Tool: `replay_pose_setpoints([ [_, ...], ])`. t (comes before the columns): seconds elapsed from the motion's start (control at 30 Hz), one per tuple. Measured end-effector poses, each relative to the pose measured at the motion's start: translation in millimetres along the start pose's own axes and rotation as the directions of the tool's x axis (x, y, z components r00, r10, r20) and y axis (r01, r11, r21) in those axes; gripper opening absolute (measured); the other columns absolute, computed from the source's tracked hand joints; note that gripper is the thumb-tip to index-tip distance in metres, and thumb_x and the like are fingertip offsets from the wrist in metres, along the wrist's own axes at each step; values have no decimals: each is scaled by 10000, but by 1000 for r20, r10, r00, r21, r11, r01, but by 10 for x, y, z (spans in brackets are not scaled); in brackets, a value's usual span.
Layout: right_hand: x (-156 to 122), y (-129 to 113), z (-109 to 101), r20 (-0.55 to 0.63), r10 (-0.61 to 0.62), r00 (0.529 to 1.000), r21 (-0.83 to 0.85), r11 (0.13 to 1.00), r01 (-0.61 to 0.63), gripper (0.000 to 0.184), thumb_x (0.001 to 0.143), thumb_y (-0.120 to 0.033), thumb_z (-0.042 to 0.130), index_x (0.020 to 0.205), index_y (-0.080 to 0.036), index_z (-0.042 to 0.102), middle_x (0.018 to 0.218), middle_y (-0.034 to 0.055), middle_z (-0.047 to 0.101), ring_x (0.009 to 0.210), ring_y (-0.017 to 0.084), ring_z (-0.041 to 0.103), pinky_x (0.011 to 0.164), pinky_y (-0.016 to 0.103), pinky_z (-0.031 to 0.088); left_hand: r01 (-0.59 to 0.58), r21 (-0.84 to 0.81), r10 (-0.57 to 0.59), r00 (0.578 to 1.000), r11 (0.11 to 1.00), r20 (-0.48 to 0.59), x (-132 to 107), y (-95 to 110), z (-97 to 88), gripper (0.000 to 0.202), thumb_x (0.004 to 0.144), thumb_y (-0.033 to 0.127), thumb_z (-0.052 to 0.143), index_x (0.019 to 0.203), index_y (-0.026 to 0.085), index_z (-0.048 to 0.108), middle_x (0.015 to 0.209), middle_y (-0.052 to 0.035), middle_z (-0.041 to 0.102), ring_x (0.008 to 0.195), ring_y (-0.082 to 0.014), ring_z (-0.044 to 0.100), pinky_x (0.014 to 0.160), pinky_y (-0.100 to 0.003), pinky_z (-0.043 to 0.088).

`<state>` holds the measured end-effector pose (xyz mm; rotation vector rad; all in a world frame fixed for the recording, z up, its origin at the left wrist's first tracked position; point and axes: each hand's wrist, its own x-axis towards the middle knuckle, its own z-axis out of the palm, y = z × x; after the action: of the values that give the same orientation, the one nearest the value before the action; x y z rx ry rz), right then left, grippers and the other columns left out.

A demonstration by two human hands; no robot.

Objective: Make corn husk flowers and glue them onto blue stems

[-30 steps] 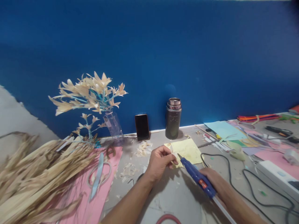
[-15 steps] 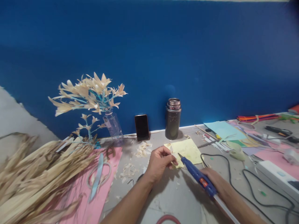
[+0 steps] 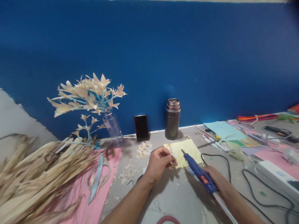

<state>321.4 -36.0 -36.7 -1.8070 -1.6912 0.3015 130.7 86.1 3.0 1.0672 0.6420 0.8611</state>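
My right hand [image 3: 216,179] is wrapped round the handle of a blue glue gun [image 3: 197,170], with a clear glue stick [image 3: 224,207] coming out of its back end. Its nozzle points up and left over a yellow sheet of paper [image 3: 190,147], a short way from my left hand. At the sheet's left edge, my left hand [image 3: 158,162] has its thumb and fingers pinched together. Whatever lies in that pinch is too small and pale to make out.
Behind stand a dark flask [image 3: 173,123], a phone [image 3: 141,128] and a plastic bottle [image 3: 113,129] of husk flowers [image 3: 93,90]. Dried husks [image 3: 35,177] and scissors [image 3: 99,177] lie left. A black cord [image 3: 230,168] and a white power strip [image 3: 277,177] lie right.
The glue gun in my right hand has drawn slightly right, its nozzle now farther from my left fingers. My left hand keeps its pinch in nearly the same place.
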Motion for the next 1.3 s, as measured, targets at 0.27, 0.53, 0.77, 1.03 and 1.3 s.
replay_pose_setpoints([
  [0.27,-209,6,76,-106,-96,990,44,994,101,275,842,-280,486,1002,-228,703,933,89,749,878,290,684,789,400,555,5,-9,-5,1000,1000,11,-10,-6,16,273,622,243,812,656,170,551,545,-49,685,484,-130,617,433,-185,398],
  [0.53,-238,38,-76,-186,-132,974,-215,972,90,310,917,-234,452,1168,-208,631,1111,140,711,1024,310,666,893,468,533,20,-150,-18,1000,988,19,1,-3,-4,350,596,229,868,687,168,535,594,-11,668,515,-127,635,418,-174,375],
  [0.77,-251,-161,-68,77,-116,990,-145,981,126,504,773,-82,506,1238,-230,635,1198,122,667,1106,299,614,971,489,492,67,-275,-62,998,959,27,-27,58,39,458,549,221,924,689,169,491,656,14,653,497,-90,603,405,-159,323],
  [1.03,-163,-277,-211,-140,-400,906,-254,899,358,279,895,-132,565,1116,-252,686,1092,82,708,992,265,621,855,410,460,91,-302,-80,996,949,49,-77,52,116,448,555,220,927,702,167,506,648,9,642,520,-88,590,426,-161,335],
  [1.3,222,-831,-249,-270,-657,704,-492,723,486,189,986,-132,515,1020,-174,696,882,79,691,803,236,539,716,374,345,124,-324,-128,992,938,8,-130,2,216,408,564,258,914,694,147,543,594,47,573,415,-16,431,376,-151,192],
])
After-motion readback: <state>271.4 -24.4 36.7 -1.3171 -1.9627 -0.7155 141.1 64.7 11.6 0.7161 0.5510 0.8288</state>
